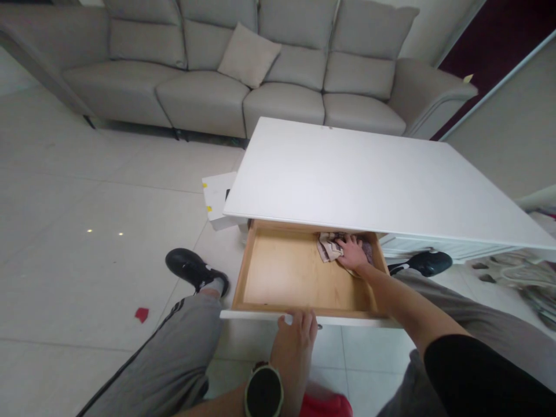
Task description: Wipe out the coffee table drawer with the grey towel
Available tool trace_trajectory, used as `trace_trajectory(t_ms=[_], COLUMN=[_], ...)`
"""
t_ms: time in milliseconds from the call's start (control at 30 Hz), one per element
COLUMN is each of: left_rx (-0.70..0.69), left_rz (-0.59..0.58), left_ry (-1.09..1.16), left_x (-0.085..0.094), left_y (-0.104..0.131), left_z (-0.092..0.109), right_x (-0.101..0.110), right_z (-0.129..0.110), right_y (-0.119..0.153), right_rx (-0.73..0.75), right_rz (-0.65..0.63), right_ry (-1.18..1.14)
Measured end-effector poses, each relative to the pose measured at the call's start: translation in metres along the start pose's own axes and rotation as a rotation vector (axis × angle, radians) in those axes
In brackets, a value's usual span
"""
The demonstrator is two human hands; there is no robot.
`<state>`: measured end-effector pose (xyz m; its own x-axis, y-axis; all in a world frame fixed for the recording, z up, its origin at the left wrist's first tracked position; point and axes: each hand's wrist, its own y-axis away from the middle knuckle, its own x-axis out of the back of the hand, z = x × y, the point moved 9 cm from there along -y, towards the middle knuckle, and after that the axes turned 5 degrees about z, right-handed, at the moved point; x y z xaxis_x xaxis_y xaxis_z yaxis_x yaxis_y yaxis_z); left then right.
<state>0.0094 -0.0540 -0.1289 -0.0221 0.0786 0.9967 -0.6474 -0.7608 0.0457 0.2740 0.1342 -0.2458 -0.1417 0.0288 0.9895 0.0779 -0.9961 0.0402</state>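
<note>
A wooden drawer (286, 272) is pulled out from a white table (360, 179). Inside its back right corner, my right hand (353, 253) presses on a crumpled patterned cloth (329, 248), its fingers spread over the fabric. My left hand (299, 327), with a watch (263, 392) on the wrist, has its fingers bent over the drawer's white front edge near a metal knob (320, 326). The drawer's bare wooden bottom shows left of the cloth.
A grey sofa (282, 104) with a cushion (249, 55) stands behind the table. A white box (219, 197) sits beside the table's left end. A red scrap (141, 314) lies on the tiled floor, and something red (325, 405) is below my left hand.
</note>
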Motion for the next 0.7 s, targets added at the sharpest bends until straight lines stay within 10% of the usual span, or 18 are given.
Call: trace_trajectory(t_ms=[333, 700], left_rx=[-0.16, -0.371], left_rz=[-0.193, -0.333], left_ry=[0.22, 0.437], left_x=[0.009, -0.026], left_y=[-0.034, -0.053], left_z=[-0.012, -0.012], right_x=[-0.002, -0.01], right_z=[0.005, -0.008], right_y=[-0.006, 0.028], right_rx=[-0.035, 0.035], right_rz=[0.041, -0.095], right_ry=[-0.033, -0.174])
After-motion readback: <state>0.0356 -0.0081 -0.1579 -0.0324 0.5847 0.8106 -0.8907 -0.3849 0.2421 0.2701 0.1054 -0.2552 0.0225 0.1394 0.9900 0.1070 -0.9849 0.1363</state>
